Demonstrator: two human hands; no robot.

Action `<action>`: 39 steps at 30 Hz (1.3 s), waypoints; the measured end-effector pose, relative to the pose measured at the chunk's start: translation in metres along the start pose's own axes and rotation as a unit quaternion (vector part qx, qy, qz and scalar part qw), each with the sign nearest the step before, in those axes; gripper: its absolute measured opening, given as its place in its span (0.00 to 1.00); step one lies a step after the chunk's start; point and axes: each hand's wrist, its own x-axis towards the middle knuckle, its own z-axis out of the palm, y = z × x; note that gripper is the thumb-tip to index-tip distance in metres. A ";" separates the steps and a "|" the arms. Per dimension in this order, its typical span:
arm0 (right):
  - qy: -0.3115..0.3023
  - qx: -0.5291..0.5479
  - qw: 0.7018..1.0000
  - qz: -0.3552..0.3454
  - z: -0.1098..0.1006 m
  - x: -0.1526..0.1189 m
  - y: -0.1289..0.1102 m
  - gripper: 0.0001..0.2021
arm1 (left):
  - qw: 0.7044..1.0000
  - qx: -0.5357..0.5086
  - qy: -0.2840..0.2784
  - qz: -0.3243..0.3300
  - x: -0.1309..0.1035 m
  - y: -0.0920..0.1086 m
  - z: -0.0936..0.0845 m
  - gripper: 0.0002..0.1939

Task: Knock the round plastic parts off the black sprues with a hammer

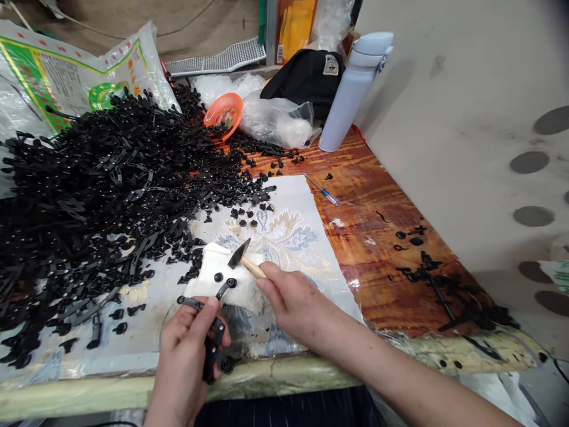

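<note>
Wrapped round several black plastic parts (217,332), my left hand (189,344) is closed near the table's front edge. One link of these parts sticks up from its fingertips over a folded white cloth (208,273). My right hand (288,296) grips the wooden handle of a small knife (240,254) with a dark pointed blade, tilted up to the left above the cloth. The blade is apart from the held parts. A small round black piece (218,277) lies on the cloth between the blade and my left hand.
A large heap of black parts (115,172) covers the left side. Behind are an orange dish (224,115), a plastic bag (278,121), a black cap (306,83) and a pale blue bottle (351,95). A screwdriver (329,197) and black scraps (431,279) lie on the right.
</note>
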 end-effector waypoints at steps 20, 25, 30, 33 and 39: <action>-0.022 0.009 1.000 -0.009 -0.006 -0.013 0.003 0.11 | 0.998 -0.057 -0.011 -0.024 0.000 -0.004 -0.003 0.16; -0.009 -0.005 1.000 -0.026 -0.004 -0.012 0.005 0.11 | 0.999 -0.039 0.008 -0.032 0.002 -0.003 0.000 0.17; -0.005 0.006 0.999 -0.031 -0.010 -0.014 0.002 0.13 | 1.000 -0.015 0.016 -0.017 0.002 -0.005 -0.001 0.16; 0.002 0.034 0.997 -0.066 -0.018 -0.021 -0.004 0.18 | 1.000 -0.001 0.009 -0.012 0.001 -0.005 -0.001 0.15; 0.017 0.014 0.989 -0.146 -0.017 -0.029 -0.006 0.22 | 1.000 0.013 0.002 -0.002 0.004 -0.004 -0.001 0.17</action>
